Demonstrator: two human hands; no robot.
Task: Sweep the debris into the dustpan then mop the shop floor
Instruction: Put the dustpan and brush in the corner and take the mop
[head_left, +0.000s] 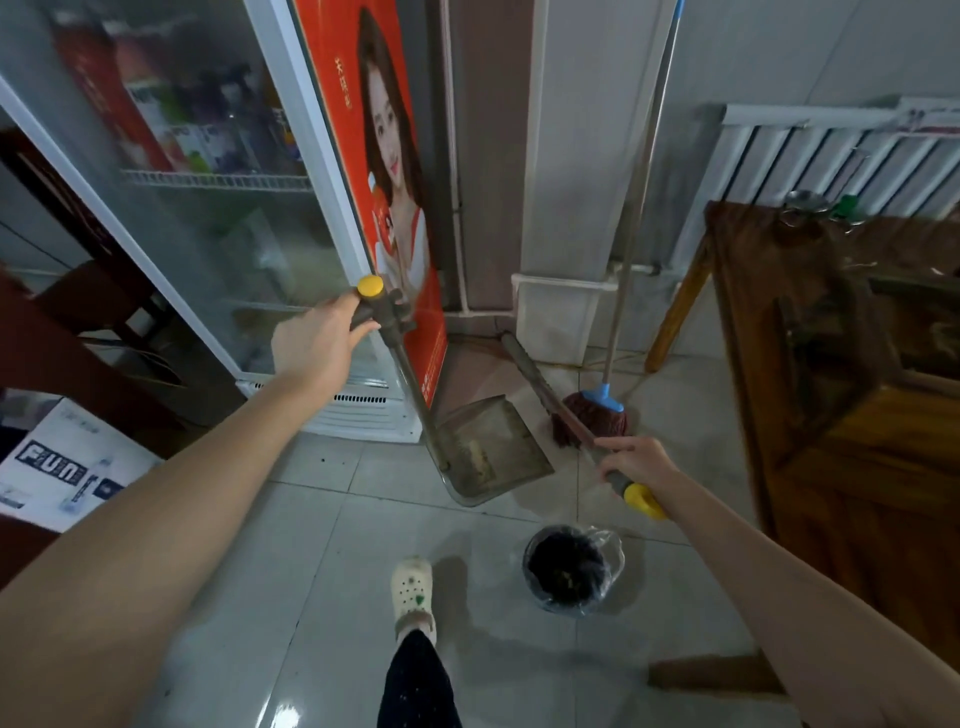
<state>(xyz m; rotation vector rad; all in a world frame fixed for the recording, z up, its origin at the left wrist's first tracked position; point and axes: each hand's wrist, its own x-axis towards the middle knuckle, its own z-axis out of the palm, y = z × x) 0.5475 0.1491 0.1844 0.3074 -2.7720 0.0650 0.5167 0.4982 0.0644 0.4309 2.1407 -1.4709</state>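
Two tools are in hand. The dustpan (488, 452) rests on the floor (311, 545) by the fridge (208, 208); the left hand (317, 338) is clamped on its upright handle. It looks light and stiff, best steered from that top grip. The right hand (636, 462) is closed round the broom (550, 395) handle near its yellow end. The mop (597, 410) leans in the corner. The broom's bristles are hard to make out, perhaps behind the mop head; the bin (571, 569) sits nearby.
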